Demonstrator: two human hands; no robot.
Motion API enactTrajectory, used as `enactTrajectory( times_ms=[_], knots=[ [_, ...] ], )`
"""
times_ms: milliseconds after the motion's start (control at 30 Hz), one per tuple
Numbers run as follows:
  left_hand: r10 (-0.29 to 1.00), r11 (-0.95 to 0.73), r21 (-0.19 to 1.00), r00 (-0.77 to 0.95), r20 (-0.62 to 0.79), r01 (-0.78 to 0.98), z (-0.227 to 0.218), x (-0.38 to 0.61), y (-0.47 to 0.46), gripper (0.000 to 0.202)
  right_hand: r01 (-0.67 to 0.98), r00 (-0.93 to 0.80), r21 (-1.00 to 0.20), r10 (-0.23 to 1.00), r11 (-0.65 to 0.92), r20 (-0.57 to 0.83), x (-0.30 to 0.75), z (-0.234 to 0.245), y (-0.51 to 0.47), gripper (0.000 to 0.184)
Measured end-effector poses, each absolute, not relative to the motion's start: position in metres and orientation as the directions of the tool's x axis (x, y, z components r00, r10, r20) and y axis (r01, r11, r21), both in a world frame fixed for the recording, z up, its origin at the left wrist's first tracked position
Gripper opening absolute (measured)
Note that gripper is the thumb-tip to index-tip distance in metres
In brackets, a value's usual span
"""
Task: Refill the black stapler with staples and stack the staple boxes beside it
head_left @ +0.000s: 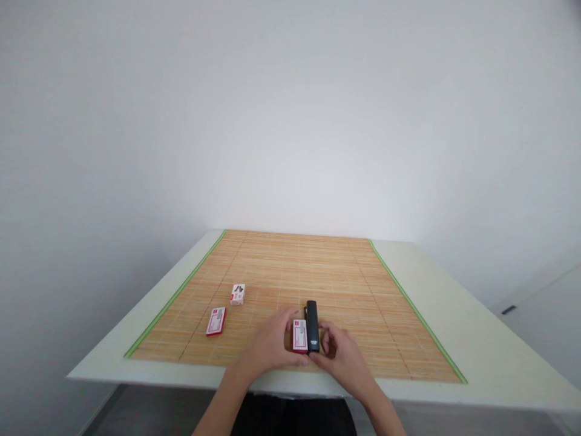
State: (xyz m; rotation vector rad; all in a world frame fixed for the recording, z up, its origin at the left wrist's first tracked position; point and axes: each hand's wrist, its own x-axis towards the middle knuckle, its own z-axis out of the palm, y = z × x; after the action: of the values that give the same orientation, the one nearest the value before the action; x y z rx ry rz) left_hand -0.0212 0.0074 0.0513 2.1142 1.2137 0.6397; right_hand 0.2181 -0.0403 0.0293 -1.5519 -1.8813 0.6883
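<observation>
Side by side on the bamboo mat (318, 260) near its front edge lie a small red-and-white box (299, 336) and a black stapler (312, 327), pointing away from me. My left hand (269, 340) curls around the box from the left, thumb at its near end and fingers along its far left side. On the other side, my right hand (341, 356) is bent against the stapler, with the thumb at its near end and the fingers at its right side. The fingers partly hide one another.
Left on the mat lie another red-and-white box (216, 321) and a smaller white box (238, 294) with a dark picture on it. Green edging (399, 280) borders the mat's sides. The white table (454, 315) meets a pale wall (290, 121) at the back.
</observation>
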Motion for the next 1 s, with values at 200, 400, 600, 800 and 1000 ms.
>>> enactTrajectory(
  times_ms=[200,400,600,800,1000],
  knots=[
    [0.965,-0.261,0.568,0.223,0.137,0.78,0.062,-0.127,0.03,0.099,0.656,-0.132,-0.738,0.987,0.157,0.093,0.22,0.025,-0.038,0.058],
    [0.98,-0.173,0.453,0.199,-0.01,0.875,0.059,-0.229,0.045,0.08,0.65,-0.148,-0.741,0.985,0.168,0.093,0.22,0.023,-0.036,0.062],
    [0.965,-0.231,0.553,0.262,0.025,0.801,0.07,-0.187,0.034,0.057,0.655,-0.15,-0.738,0.985,0.166,0.088,0.219,0.027,-0.038,0.06],
    [0.866,-0.45,0.657,0.474,0.158,0.604,0.086,-0.063,0.006,0.058,0.674,-0.135,-0.723,0.988,0.148,0.077,0.217,0.032,-0.039,0.041],
    [0.824,-0.518,0.627,0.536,0.184,0.582,0.083,-0.021,0.004,0.054,0.672,-0.121,-0.729,0.99,0.131,0.066,0.214,0.042,-0.042,0.037]
  ],
)
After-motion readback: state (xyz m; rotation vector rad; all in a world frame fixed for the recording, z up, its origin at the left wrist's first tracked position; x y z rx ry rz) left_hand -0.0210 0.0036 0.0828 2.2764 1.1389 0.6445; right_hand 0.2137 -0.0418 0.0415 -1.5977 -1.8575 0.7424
